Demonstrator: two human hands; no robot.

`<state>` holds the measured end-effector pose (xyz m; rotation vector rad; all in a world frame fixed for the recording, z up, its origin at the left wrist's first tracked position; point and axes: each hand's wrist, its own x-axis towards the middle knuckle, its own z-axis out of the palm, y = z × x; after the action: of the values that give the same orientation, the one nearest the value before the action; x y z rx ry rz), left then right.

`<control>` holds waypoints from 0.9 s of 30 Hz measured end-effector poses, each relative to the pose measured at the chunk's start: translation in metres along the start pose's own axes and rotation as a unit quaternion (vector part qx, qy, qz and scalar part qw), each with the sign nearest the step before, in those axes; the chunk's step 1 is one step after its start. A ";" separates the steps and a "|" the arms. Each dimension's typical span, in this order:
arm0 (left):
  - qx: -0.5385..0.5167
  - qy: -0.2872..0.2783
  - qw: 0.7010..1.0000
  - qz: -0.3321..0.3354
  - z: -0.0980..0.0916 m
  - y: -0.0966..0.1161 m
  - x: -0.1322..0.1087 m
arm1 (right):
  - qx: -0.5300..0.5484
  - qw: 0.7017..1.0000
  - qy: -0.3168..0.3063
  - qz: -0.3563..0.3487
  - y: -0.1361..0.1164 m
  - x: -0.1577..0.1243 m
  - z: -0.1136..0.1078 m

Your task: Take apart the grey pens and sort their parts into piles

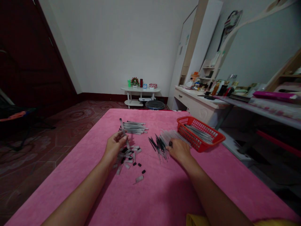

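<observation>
Head view, left hand pinching pen, right hand closed on dark piece

Pale wall, dark red door, patterned floor, white side table

The left hand holds a pen above pink cloth.

Both arms are bare and reach forward. The left arm slants up and in, and the right arm leans in from the other side. The left hand pinches with its thumb and fingers. The right hand is back side up, its fingers curled under, tips hidden. The hands are well apart.
</observation>
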<state>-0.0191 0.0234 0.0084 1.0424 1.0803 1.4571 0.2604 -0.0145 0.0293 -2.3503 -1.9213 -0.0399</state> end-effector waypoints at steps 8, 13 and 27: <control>-0.008 -0.015 1.000 -0.001 0.001 0.000 -0.002 | -0.017 1.000 0.008 0.018 -0.002 0.000 0.004; -0.019 -0.022 1.000 -0.010 0.004 0.002 -0.005 | -0.024 1.000 0.015 0.007 -0.002 -0.002 0.007; -0.036 -0.081 0.995 -0.043 0.015 0.003 -0.016 | -0.028 0.998 0.029 -0.037 0.003 0.000 0.010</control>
<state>-0.0029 0.0089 0.0136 1.0309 0.9389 1.3093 0.2623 -0.0144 0.0190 -2.2847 -2.0045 -0.1694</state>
